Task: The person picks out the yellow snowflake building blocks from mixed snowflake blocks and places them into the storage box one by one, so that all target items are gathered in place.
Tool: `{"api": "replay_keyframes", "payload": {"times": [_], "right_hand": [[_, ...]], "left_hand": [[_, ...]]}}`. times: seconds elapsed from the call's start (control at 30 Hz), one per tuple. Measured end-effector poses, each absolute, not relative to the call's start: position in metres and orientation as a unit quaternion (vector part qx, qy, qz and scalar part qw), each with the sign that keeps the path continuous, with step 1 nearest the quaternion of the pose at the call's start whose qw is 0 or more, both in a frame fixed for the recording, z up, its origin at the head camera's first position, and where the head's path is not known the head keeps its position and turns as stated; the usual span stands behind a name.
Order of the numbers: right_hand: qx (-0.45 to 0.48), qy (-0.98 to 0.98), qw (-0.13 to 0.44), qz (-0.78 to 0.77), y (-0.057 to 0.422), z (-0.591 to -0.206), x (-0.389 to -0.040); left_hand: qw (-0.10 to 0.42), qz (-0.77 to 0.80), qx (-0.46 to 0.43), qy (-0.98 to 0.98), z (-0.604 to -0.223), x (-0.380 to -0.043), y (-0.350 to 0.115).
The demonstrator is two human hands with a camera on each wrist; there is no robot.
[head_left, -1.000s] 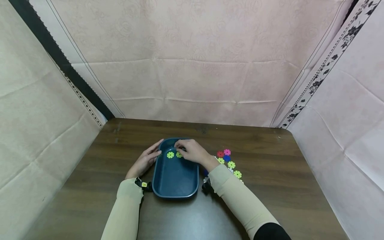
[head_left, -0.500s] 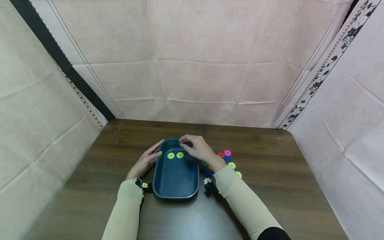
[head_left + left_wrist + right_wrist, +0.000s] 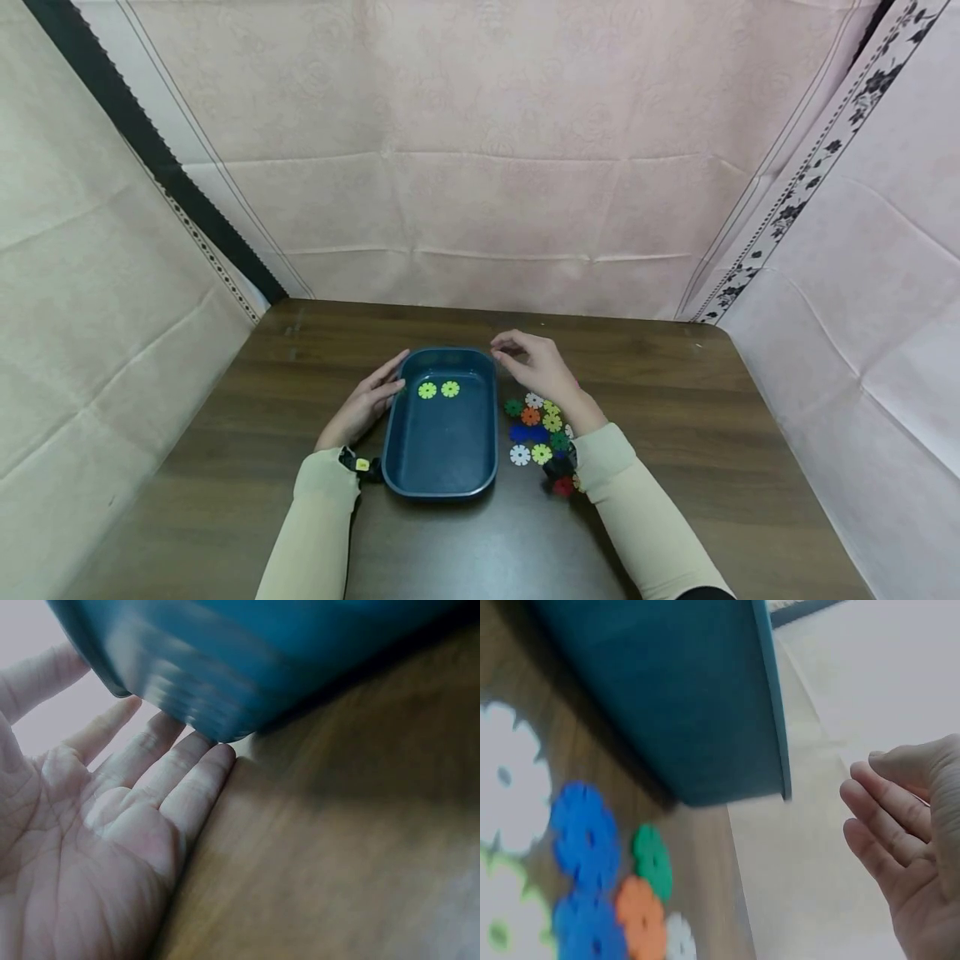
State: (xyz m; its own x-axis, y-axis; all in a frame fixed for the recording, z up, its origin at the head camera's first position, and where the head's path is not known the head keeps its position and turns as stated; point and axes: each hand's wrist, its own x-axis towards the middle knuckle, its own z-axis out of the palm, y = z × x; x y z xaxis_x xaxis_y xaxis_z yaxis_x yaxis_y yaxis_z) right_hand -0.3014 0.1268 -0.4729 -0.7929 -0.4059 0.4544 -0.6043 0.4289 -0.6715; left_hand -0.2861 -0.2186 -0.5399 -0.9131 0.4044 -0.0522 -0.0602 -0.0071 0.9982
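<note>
A blue rectangular tray (image 3: 442, 458) stands on the table. Two yellow-green flower-shaped pieces, one on the left (image 3: 427, 390) and one on the right (image 3: 450, 389), lie side by side inside it. My left hand (image 3: 363, 410) rests along the tray's left side. In the left wrist view its fingers (image 3: 191, 787) are nearly straight against the tray's outer wall. My right hand (image 3: 542, 368) hovers just past the tray's far right corner. Nothing shows between its relaxed fingers (image 3: 885, 802) in the right wrist view.
Right of the tray lies a loose cluster of flower-shaped pieces, including white (image 3: 520, 455), orange (image 3: 530, 416), blue (image 3: 585, 832), green (image 3: 652, 862) and red (image 3: 563, 487). My right forearm covers part of the cluster. Pale cloth (image 3: 480, 208) hangs behind the wooden table (image 3: 712, 467).
My right hand has let go of the right-hand yellow-green piece, risen out of the tray and moved right beyond its rim. The left hand and tray have stayed put.
</note>
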Motion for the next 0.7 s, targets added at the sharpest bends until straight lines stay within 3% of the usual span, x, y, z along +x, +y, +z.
{"api": "replay_keyframes", "payload": {"times": [0.53, 0.7], "right_hand": [[0.220, -0.866, 0.062, 0.445, 0.213, -0.522, -0.269], [0.207, -0.881, 0.074, 0.420, 0.232, -0.537, -0.265]], "left_hand": [[0.166, 0.705, 0.127, 0.678, -0.541, -0.287, -0.218], [0.169, 0.709, 0.125, 0.674, -0.541, -0.287, -0.219]]}}
